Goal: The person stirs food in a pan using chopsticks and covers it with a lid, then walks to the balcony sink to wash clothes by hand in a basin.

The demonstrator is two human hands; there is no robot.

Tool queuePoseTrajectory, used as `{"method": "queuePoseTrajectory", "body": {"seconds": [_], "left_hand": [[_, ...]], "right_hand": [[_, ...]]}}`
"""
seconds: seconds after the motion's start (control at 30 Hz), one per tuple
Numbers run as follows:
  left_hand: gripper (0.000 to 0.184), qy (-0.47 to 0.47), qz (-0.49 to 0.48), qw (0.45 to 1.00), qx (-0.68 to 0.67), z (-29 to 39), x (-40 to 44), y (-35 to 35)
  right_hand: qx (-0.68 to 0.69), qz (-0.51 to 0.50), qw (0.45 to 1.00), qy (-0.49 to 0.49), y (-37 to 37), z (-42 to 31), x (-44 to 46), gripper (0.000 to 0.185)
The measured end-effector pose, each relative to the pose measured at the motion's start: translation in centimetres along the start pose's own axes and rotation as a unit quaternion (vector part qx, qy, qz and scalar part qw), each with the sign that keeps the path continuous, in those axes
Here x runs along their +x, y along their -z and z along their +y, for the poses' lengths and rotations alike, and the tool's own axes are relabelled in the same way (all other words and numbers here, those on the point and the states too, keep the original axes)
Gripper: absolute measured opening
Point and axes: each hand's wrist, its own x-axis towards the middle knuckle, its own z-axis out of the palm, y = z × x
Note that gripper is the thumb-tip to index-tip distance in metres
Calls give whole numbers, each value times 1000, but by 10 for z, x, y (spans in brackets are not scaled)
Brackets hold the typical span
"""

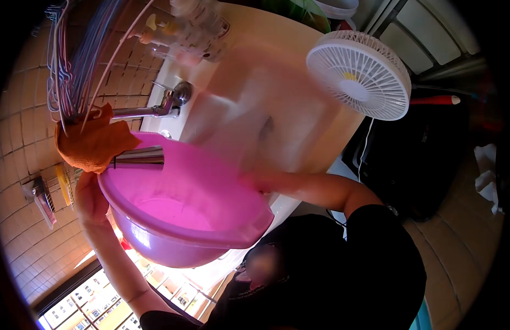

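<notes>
Plainly has, in the head view, a tilted pink basin (181, 201) between left hand (91, 192), against its outer rim below an orange cloth (95, 142), fingers mostly hidden, and blurred right hand (256, 182) at its opposite side, but cannot tell the grip of either.

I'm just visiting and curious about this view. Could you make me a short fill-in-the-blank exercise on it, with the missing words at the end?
1. The large basin is coloured ____.
2. The white appliance with the round, spoked grille is a ____.
3. The cloth near the faucet is coloured ____.
4. The hand just below that cloth in the picture is the person's own ____ one.

Missing words: pink; fan; orange; left.
</notes>
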Motion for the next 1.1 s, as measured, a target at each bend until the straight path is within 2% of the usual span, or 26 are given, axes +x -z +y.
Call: {"method": "queuePoseTrajectory", "body": {"seconds": [0.07,0.3,0.47,0.53,0.63,0.73,0.8,0.87,0.9,0.93,0.97,1.03,1.07,1.1], "left_hand": [[34,5,43,999,16,10,-15,-7],[29,-4,83,996,43,16,-28,-27],[29,16,14,999,24,15,-32,-23],[31,11,23,999,44,12,-35,-31],[36,-9,32,998,53,9,-47,-45],[42,-34,38,999,17,-7,-65,-51],[47,-31,10,997,-75,-23,-77,-34],[50,-26,12,995,-92,-51,-82,-31],[50,-19,10,993,-119,-72,-82,-20],[52,-25,20,996,-86,-95,-79,-19],[53,-28,32,998,-53,-120,-75,-13],[53,6,119,992,47,-185,-57,25],[55,-15,119,989,89,-212,-47,33],[58,-35,120,983,132,-240,-36,36]], "right_hand": [[27,-2,999,-17,-26,16,3,50],[50,-14,998,-44,-51,32,-3,49],[39,-24,998,-54,-53,31,-9,48],[25,-27,998,-59,-53,28,-8,48],[-29,-39,997,-65,-41,5,-9,47],[-171,-21,983,-58,0,-53,-22,47],[-315,41,947,-48,29,-93,-35,46],[-490,123,862,-31,58,-126,-40,41],[-452,199,870,-11,58,-141,-49,41],[-412,273,869,11,58,-155,-56,41],[-423,267,866,7,67,-162,-59,41],[-509,308,797,103,82,-171,-58,43],[-519,300,794,103,78,-174,-56,43],[-586,334,728,122,73,-174,-56,43]]}}
